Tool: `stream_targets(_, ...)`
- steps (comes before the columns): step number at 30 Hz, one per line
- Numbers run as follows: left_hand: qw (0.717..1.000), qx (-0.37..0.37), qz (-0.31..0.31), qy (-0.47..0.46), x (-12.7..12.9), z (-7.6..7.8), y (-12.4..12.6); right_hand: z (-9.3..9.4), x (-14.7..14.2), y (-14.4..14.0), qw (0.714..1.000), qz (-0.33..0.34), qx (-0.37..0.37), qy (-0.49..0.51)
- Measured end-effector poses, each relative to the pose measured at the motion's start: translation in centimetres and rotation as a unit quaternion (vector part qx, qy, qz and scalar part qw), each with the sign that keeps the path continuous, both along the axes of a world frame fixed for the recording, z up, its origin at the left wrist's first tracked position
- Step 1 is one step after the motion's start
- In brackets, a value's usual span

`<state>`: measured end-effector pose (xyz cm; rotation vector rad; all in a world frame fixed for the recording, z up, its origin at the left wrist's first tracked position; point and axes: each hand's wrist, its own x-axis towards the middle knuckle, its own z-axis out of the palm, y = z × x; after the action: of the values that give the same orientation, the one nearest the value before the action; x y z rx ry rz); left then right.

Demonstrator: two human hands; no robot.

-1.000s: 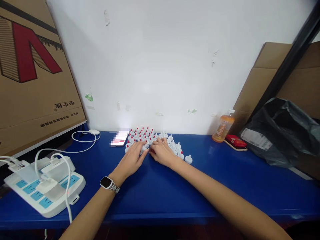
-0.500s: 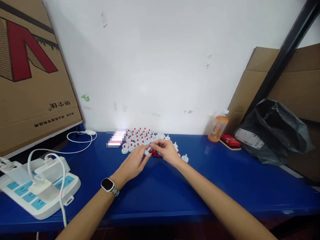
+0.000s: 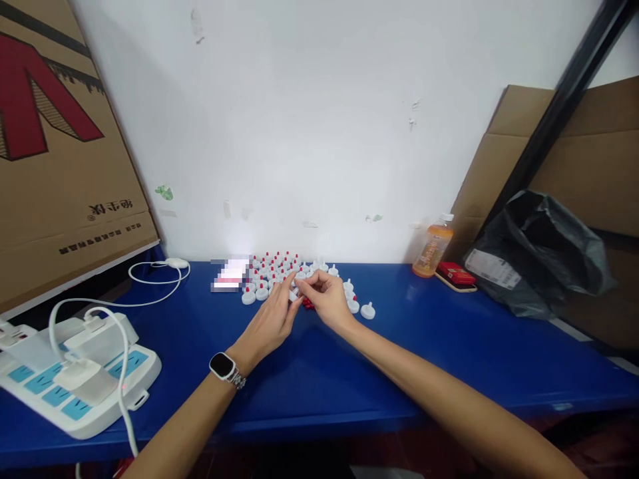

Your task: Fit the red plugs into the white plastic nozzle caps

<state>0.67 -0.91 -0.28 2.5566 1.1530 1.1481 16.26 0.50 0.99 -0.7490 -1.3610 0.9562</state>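
My left hand [image 3: 268,314], with a watch on its wrist, is closed round a white nozzle cap [image 3: 293,295] held between thumb and fingers. My right hand [image 3: 330,303] pinches at the nozzle end of that cap; its fingertips hide whatever is between them. Under the hands lies a small pile of red tips [image 3: 308,304], partly covered. Behind and left stand several white caps with red tips on their nozzles [image 3: 261,293]. White caps without red tips stand behind the right hand, and one such cap [image 3: 368,311] sits to its right.
A white power strip [image 3: 100,399] with plugs and cables lies at the left on the blue table [image 3: 319,386]. A bottle of orange drink [image 3: 433,249], a red box [image 3: 455,274] on a phone and a dark plastic bag [image 3: 539,259] are at the right. Cardboard stands on both sides.
Both hands stay together at the white cap, with the right fingers shifted slightly against it. The camera view has moved a little, shifting the whole scene.
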Motion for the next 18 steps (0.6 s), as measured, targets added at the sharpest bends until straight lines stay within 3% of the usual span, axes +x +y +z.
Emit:
stream_targets(3, 1.0, 0.01, 0.005, 0.011, -0.2, 0.0, 0.3, 0.6, 0.9, 0.9, 0.996, 0.016, 0.029, -0.08)
stream_targets(6, 0.999, 0.026, 0.04, 0.021, -0.8, -0.1, 0.9, 1.7, 2.8, 4.0, 0.978, -0.049, 0.087, -0.181)
stream_targets(9, 0.995, 0.042, 0.086, 0.032, -1.3, 0.0, 1.3, 2.4, 4.7, 9.0, 0.936, -0.147, 0.102, -0.304)
stream_targets(11, 0.993, 0.046, 0.096, 0.04, -1.5, 0.1, 1.3, 2.5, 5.3, 12.4, 0.884, -0.18, 0.1, -0.419)
stream_targets(14, 0.994, 0.049, 0.087, 0.042, -1.4, 0.1, 1.0, 2.2, 5.0, 16.3, 0.864, -0.175, 0.102, -0.461)
stream_targets(18, 0.996, 0.048, 0.069, 0.04, -1.1, 0.2, 0.7, 1.9, 3.8, 18.9, 0.843, -0.156, 0.103, -0.504)
